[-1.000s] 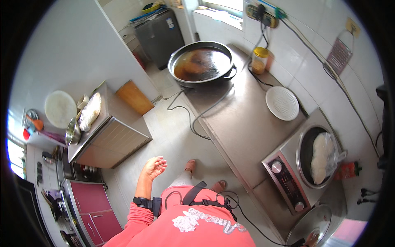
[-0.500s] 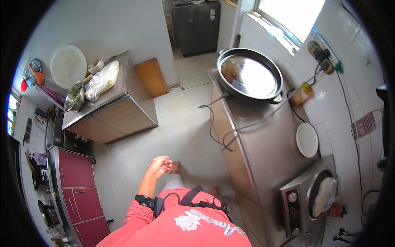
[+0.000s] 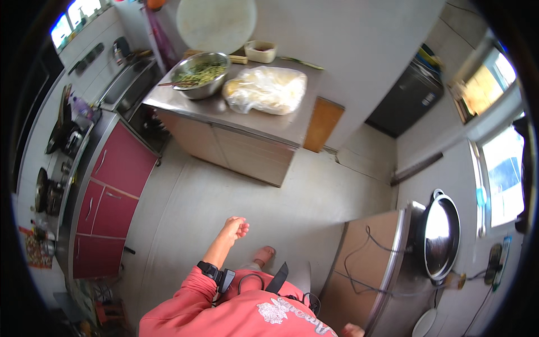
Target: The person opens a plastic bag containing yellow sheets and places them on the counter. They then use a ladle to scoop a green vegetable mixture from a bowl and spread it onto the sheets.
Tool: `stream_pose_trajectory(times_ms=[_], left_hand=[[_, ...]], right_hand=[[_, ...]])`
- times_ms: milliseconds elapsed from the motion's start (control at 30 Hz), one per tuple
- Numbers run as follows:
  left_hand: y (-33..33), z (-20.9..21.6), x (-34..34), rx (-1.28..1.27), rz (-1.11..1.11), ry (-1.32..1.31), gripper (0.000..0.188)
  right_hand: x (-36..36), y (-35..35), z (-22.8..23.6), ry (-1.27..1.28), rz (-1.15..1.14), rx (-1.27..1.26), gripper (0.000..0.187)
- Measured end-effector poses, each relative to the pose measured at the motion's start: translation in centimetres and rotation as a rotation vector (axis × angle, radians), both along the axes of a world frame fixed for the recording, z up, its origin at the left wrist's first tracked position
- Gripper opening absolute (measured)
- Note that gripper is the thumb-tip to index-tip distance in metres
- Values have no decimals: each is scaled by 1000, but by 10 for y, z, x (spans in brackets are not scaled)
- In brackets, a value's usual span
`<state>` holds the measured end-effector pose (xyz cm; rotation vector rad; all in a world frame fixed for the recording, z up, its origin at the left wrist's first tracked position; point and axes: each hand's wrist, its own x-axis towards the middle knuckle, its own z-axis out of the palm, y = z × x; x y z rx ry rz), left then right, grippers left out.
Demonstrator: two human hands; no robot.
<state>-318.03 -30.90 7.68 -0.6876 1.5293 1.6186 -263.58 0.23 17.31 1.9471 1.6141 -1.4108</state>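
Observation:
My left hand hangs over the floor in front of my body, its fingers curled in with nothing seen in them. Low at the bottom edge, beside the brown cabinet, a small blurred part of my right hand shows; its fingers cannot be made out. Ahead, on a metal-topped counter, stands a steel bowl of chopped greens with chopsticks across it. Beside the bowl lies a pale bundle in a clear plastic bag. Neither hand touches these things.
A large black pan sits on the right-hand counter, whose cabinet front has a loose cable hanging over it. Red cupboards line the left side. A wooden board leans by the far counter.
My view has turned left, bringing the far counter to the middle and shifting the pan to the right edge. My left hand's fingers are more curled. Part of my right hand now shows.

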Motion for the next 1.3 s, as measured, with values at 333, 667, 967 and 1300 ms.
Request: stream_pose_trajectory(times_ms=[333,667,967,1300], left_hand=[[-63,27,-56,-55,266,65,21],[-11,91,-160,-176,393,206,26],[102,164,-277,-558,82,827,20],[210,176,-377,-983,-432,1546,27]], right_hand=[[-551,49,37,813,589,75,25],[-889,48,43,933,850,697,22],[-899,59,51,727,937,304,28],[-915,76,55,1028,753,-421,26]])
